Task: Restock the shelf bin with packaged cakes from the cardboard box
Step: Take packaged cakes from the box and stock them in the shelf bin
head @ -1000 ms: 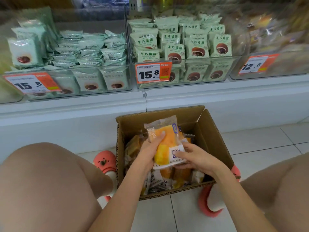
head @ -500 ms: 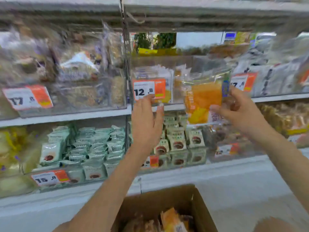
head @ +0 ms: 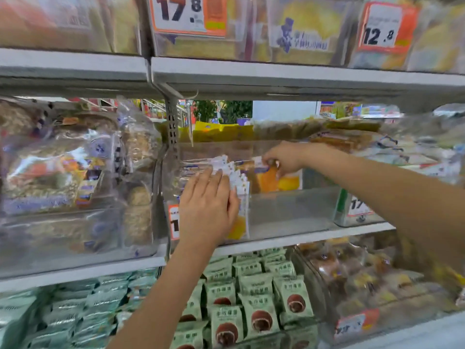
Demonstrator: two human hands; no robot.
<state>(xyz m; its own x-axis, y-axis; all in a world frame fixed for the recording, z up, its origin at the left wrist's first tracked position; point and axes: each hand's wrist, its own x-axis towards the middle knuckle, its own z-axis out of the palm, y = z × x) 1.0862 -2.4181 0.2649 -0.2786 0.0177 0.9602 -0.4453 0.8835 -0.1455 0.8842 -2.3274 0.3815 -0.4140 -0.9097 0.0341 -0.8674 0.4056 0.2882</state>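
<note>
Left hand (head: 207, 205) flat against bin (head: 289, 212) packs (head: 236, 177); right grip (head: 279, 159) pinches cake pack (head: 266, 181), open room rightward.

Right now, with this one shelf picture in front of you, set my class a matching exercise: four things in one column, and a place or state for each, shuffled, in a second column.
Things
1. left hand
2. right hand
3. green packets
4. 12.8 price tag

Places or states
A. on the top shelf, upper right
B. pinching the top of an orange packaged cake inside the clear bin
C. on the shelf below the bin
D. fingers flat against the upright packets at the bin's left

Pairs: 1-D, 2-B, 3-C, 4-A
</note>
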